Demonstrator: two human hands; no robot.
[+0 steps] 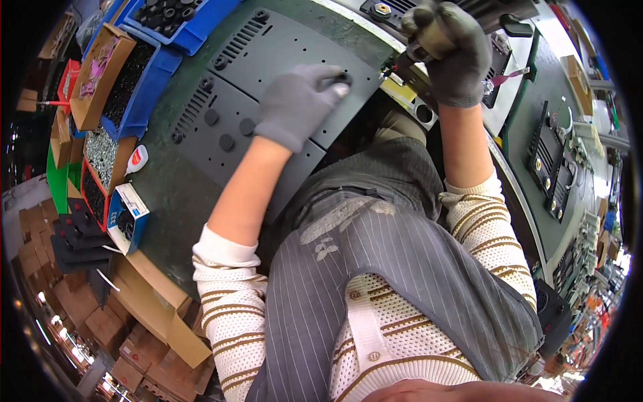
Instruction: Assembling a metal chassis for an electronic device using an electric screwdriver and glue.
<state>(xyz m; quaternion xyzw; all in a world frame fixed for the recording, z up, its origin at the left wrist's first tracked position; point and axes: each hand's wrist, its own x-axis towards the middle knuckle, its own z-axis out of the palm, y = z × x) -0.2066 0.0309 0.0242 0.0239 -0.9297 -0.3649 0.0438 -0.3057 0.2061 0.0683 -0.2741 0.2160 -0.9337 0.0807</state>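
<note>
My left hand (301, 104), in a grey glove, is over the right part of a flat black metal panel (288, 50). Its thumb and fingers pinch a small black round rubber foot (343, 82) at the panel surface. A second black panel (268, 151) lies alongside, nearer to me, with several round black feet (226, 142) on it. Both panels have slots and small holes. My gloved right hand (455, 53) is raised past the panels' right edge, closed around a dark screwdriver (416, 55) whose thin tip points left, toward the panel corner.
Blue bins (164, 23) of black parts stand at the far left, beside a box of silver screws (102, 155). A white and red bottle (137, 159) sits on the dark green mat (157, 208). Slotted black assemblies (546, 161) lie on the right-hand bench.
</note>
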